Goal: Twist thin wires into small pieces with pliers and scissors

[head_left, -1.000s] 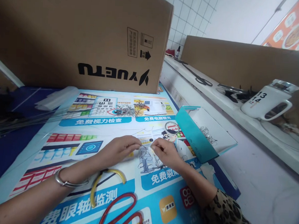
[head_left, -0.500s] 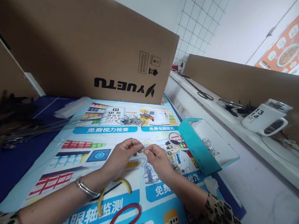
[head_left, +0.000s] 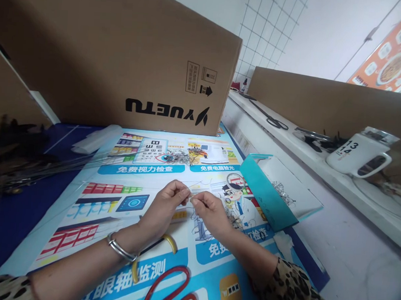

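Over the middle of the printed sheet, my left hand [head_left: 171, 202] and my right hand [head_left: 209, 211] meet fingertip to fingertip. Both pinch a thin wire [head_left: 190, 197], most of which the fingers cover. Fine strands run near the fingertips. Under my left wrist lies a yellow-handled tool [head_left: 171, 243], partly hidden by the arm. Closer to me are red-handled scissors [head_left: 167, 278], their blades not visible. A tangle of thin dark wire [head_left: 235, 219] lies just right of my right hand, and another small wire pile [head_left: 178, 156] sits farther back.
A turquoise box [head_left: 268, 198] holding wire bits stands on the right. A large cardboard box [head_left: 107, 55] rises at the back. Long thin rods [head_left: 51, 171] lie at the left. The white ledge [head_left: 307, 160] carries black scissors [head_left: 277, 123] and a white mug [head_left: 358, 154].
Both hands stay pinched together, the fingertips shifting only slightly up and left. The view has tilted a little.
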{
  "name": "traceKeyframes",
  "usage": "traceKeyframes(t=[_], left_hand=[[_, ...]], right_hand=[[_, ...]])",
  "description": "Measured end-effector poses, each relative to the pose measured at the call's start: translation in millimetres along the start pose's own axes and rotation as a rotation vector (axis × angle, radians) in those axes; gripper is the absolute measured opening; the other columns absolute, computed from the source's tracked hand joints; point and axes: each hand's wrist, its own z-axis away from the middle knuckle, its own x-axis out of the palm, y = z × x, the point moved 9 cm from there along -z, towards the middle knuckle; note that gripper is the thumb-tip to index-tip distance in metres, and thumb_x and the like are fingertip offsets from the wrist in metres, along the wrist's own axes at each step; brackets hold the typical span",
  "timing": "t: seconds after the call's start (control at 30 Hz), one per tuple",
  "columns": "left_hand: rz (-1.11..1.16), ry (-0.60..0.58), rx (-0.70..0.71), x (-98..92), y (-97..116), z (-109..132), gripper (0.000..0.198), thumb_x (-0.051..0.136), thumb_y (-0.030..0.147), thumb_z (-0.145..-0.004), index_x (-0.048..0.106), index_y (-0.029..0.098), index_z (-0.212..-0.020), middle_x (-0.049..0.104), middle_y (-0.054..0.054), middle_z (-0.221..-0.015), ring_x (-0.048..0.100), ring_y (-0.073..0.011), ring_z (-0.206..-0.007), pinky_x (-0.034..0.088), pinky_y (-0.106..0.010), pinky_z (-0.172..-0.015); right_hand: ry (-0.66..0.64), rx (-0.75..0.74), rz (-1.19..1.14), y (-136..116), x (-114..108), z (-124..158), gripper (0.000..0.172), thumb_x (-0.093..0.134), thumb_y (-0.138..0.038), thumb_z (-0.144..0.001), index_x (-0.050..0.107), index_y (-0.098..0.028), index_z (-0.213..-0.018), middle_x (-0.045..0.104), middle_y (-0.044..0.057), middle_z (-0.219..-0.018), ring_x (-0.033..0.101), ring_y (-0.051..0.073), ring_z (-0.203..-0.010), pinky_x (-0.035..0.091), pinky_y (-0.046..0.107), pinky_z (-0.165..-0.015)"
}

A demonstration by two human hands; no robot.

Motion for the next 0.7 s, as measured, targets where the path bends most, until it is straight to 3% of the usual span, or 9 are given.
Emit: traceKeyframes(t=[0.2, 0.43, 0.7], left_hand=[[0.137, -0.028, -0.066, 5.5, -2.2, 2.6, 0.015, 0.058, 0.030, -0.081, 0.050, 0.019, -0.074, 0.051, 0.003, -0.066, 0.046, -0.0112, -0.064, 0.037, -0.023, -0.062], [0.026, -0.004, -0.029, 2.4, 1.9, 2.5, 0.016, 0.059, 0.031, -0.080, 0.051, 0.019, -0.072, 0.051, 0.003, -0.065, 0.045, -0.0110, -0.064, 0.036, -0.023, -0.061], [0.107, 0.019, -0.053, 2.6, 1.5, 3.5, 0.015, 0.061, 0.029, -0.079, 0.051, 0.019, -0.072, 0.051, 0.004, -0.064, 0.045, -0.0108, -0.063, 0.036, -0.022, -0.061]], right_hand=[[0.025, -0.114, 0.115, -14.1, -2.9, 4.7, 0.017, 0.048, -0.032, -0.086, 0.056, -0.018, -0.080, 0.053, -0.002, -0.070, 0.047, 0.010, -0.065, 0.039, 0.022, -0.062], [-0.013, -0.097, 0.169, -14.2, -4.0, 4.7, 0.016, 0.048, -0.031, -0.086, 0.055, -0.018, -0.079, 0.051, -0.003, -0.067, 0.046, 0.010, -0.063, 0.038, 0.021, -0.060], [-0.016, -0.120, 0.199, -16.9, -3.9, 4.2, 0.014, 0.049, -0.029, -0.085, 0.055, -0.018, -0.078, 0.052, -0.003, -0.067, 0.047, 0.011, -0.064, 0.038, 0.022, -0.061]])
